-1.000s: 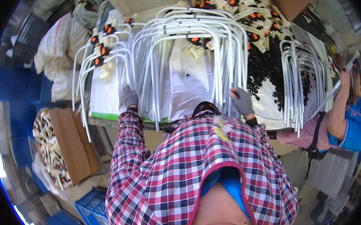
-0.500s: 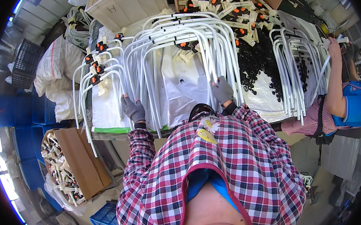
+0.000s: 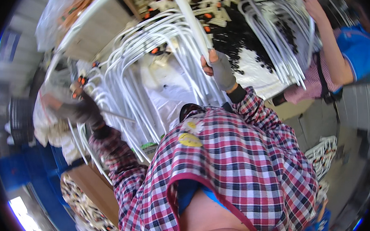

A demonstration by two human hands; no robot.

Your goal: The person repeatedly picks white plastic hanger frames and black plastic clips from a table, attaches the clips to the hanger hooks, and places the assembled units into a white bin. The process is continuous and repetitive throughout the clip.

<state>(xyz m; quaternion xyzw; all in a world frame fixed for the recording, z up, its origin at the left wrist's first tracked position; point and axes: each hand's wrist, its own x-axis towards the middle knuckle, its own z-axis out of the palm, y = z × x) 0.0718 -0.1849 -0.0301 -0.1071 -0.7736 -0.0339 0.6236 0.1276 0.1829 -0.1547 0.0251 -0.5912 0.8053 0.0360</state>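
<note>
In front of me stretches one white-covered table [image 3: 256,73]; on it lie three groups of bent white tubes, a middle group [image 3: 124,68], a right group [image 3: 269,44] and a left group [image 3: 97,88], overlapping too much for me to count singly; one raised tube [image 3: 193,21] arches above the far side of the middle group, its bend at the view's upper edge; one pale crate [image 3: 96,34] stands far left, its inside hidden from me; one brown carton [image 3: 98,191] sits near left, packed with pale, black and orange parts [image 3: 86,209]; my right hand [image 3: 223,73] is clamped on the raised tube's right leg; my left hand [image 3: 82,110] is blurred near its left side, and I cannot tell whether it grips; uncounted loose fittings [image 3: 180,1] lie scattered far off.
</note>
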